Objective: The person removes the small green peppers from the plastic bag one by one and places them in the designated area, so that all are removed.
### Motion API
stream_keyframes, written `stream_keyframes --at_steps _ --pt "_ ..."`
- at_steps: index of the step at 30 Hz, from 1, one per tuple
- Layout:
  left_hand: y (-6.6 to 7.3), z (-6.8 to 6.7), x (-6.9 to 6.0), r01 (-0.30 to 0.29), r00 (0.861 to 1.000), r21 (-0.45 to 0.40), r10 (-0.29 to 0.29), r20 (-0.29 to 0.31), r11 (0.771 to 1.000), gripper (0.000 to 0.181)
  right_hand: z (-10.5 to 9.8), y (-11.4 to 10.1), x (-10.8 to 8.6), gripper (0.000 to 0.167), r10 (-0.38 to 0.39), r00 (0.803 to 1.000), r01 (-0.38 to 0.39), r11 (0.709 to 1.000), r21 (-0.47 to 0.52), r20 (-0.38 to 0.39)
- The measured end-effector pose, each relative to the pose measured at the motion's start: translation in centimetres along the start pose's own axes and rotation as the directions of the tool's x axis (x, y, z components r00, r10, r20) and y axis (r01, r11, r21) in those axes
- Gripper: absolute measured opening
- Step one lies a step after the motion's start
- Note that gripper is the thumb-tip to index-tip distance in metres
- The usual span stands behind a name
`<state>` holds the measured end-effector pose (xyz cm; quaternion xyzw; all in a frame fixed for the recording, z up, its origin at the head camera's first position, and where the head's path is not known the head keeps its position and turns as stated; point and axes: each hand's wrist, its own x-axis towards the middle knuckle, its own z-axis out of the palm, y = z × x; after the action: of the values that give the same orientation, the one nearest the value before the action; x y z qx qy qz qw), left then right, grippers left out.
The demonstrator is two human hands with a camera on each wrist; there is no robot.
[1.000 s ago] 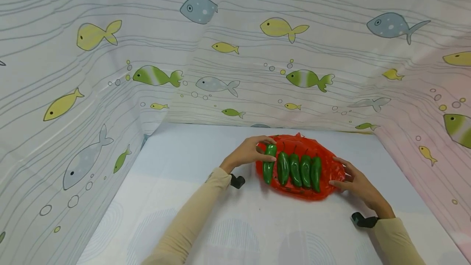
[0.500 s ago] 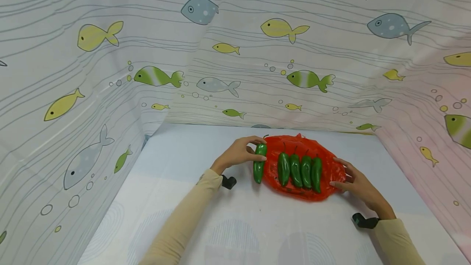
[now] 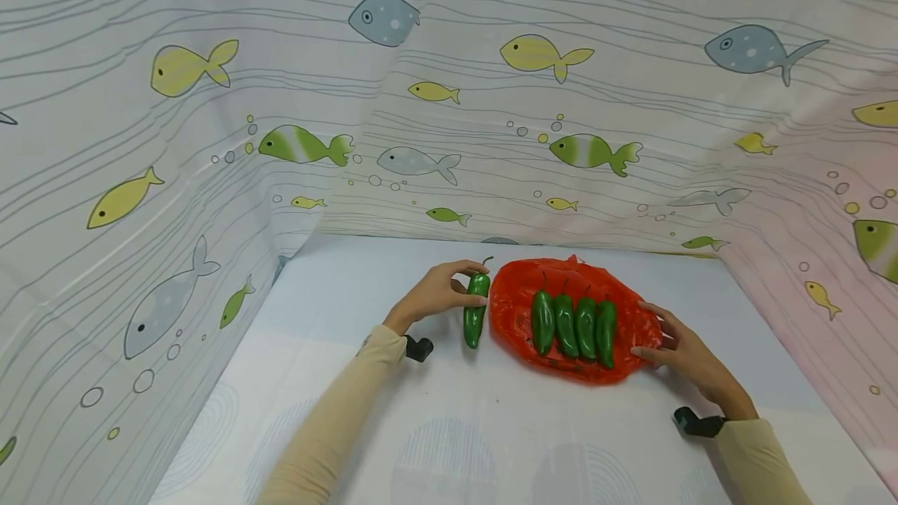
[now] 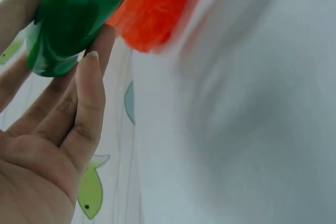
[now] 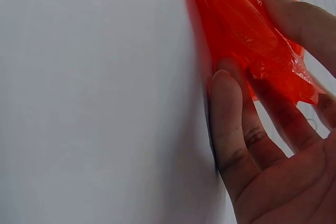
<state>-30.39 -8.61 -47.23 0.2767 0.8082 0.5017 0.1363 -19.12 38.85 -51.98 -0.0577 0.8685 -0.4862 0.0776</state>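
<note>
In the head view my left hand [image 3: 438, 291] pinches a glossy green chili pepper [image 3: 475, 318] between thumb and fingers. The pepper stands roughly lengthwise, thin stem away from me, just left of a red plastic bag [image 3: 510, 310] and apart from it. On the bag lie several more green chili peppers [image 3: 564, 326] side by side. My right hand [image 3: 691, 357] grips the bag's right end; in the right wrist view the thumb [image 5: 302, 19] is on top of the red plastic and other fingers lie under its edge. The left wrist view shows the held pepper [image 4: 79, 14] close up.
The bag lies on a white table [image 3: 449, 404] with faint printed shapes. A fish-patterned curtain [image 3: 449, 123] rises behind and along both sides. Dark wrist-worn cameras sit on my left wrist [image 3: 419, 348] and right wrist [image 3: 698, 422].
My left hand has carried one chili pepper leftward, off the row on the red bag to beside it. The right hand stays at the bag's right end.
</note>
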Motion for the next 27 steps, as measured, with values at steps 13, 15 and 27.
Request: stream_keyframes --at_steps 13,15,27 --pt "-1.4 -2.2 -2.5 0.029 0.999 0.010 -0.029 -0.029 1.000 0.052 -0.1 0.1 0.0 0.089 0.009 1.000 -0.009 1.000 -0.004 -0.002" --pt "-1.8 -2.7 -3.0 0.039 0.999 0.015 -0.038 -0.038 0.999 0.053 -0.1 0.0 -0.1 0.089 0.017 1.000 -0.017 1.000 -0.011 -0.003" --pt "-3.5 -4.7 -5.1 0.083 0.993 0.043 -0.079 -0.091 0.996 0.049 -0.1 -0.1 0.1 0.090 0.034 0.999 -0.034 0.999 -0.017 0.006"
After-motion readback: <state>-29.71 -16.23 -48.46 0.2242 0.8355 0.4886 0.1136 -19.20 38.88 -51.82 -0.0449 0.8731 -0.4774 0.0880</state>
